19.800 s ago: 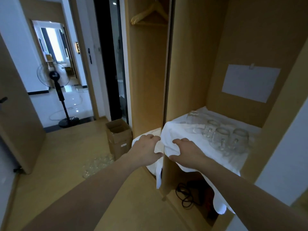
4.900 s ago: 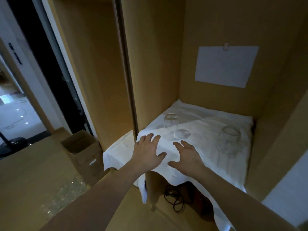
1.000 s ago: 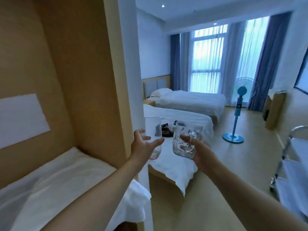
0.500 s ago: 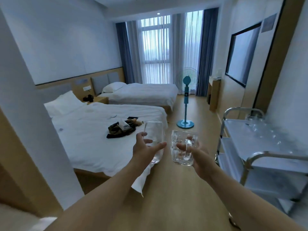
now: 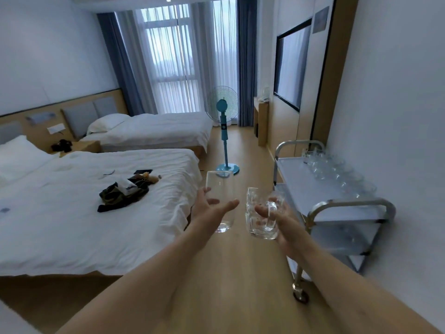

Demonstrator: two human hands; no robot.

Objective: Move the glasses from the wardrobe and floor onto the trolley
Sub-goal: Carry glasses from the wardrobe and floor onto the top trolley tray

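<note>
Beside the near bed, a person is carrying two upright glasses: the left hand [image 5: 212, 213] wrapping a tall tumbler [image 5: 220, 201], the right hand [image 5: 279, 220] gripping a handled mug [image 5: 261, 213], nearer the steel trolley [image 5: 301, 186] lying rightward, glasses [image 5: 334, 174] lining its top.

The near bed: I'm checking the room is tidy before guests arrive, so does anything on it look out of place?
Yes. A dark crumpled bundle of clothing with something white on it lies on the white cover of the near bed, with a small dark flat item beside it. The far bed looks made.
</note>
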